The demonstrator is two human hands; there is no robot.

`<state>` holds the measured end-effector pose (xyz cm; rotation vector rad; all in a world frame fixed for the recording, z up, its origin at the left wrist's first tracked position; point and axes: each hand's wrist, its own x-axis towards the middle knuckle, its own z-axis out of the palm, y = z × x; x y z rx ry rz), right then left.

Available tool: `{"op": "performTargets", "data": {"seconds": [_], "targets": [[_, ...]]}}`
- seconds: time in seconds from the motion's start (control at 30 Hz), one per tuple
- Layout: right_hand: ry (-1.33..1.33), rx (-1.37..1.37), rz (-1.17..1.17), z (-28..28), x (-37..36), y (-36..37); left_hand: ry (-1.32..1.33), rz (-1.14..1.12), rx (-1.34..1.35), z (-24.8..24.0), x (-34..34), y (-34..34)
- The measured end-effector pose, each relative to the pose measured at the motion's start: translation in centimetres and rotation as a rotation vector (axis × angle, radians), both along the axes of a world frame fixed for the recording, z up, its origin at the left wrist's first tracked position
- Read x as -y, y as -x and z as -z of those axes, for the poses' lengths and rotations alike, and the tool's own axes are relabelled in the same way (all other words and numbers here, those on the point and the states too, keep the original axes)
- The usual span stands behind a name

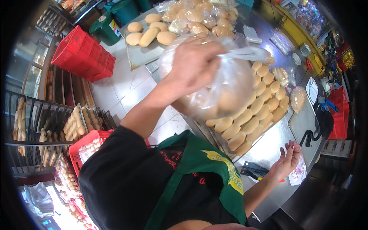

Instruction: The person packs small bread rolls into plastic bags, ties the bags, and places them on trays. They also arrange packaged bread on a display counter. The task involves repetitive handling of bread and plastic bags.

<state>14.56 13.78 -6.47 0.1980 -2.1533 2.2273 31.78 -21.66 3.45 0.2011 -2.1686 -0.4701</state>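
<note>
My left hand (197, 63) is closed on a clear plastic bag of bread (234, 86), lifted above the table and smeared by motion. Its twisted neck trails off to the right of my fingers. Under and beyond the bag, a tray of bread rolls (245, 126) shows rows of golden oblong rolls, partly covered by the bag. My right hand (288, 158) hovers near the table's right side, palm turned up, fingers loosely curled and apart, with nothing in them. Close to it on the metal table lies a dark tool with a yellow part (256, 170).
Several bagged breads (199, 17) are heaped at the far side, beside loose rolls on a metal tray (140, 57). One bagged bread (298, 99) lies at the right. Red crates (85, 53) stand on the floor at left, above a rack of bread trays (46, 138).
</note>
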Motion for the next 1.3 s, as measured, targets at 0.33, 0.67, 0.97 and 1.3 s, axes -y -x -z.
{"op": "performTargets", "data": {"seconds": [0.33,0.67,0.97,1.3], "targets": [[0.060,0.100,-0.218,2.8,2.7,1.9,-0.004,-0.485,0.126,-2.2,2.7,-8.4],[0.127,0.195,-0.282,3.1,8.4,-0.1,-0.597,-0.135,-0.001,0.5,12.0,2.7],[-0.029,0.201,-0.091,4.8,20.4,-5.4,-0.459,0.124,-0.125,2.9,27.0,26.5],[-0.294,0.386,0.437,5.0,20.0,-12.9,-0.334,0.081,-0.212,2.6,36.5,56.3]]}}
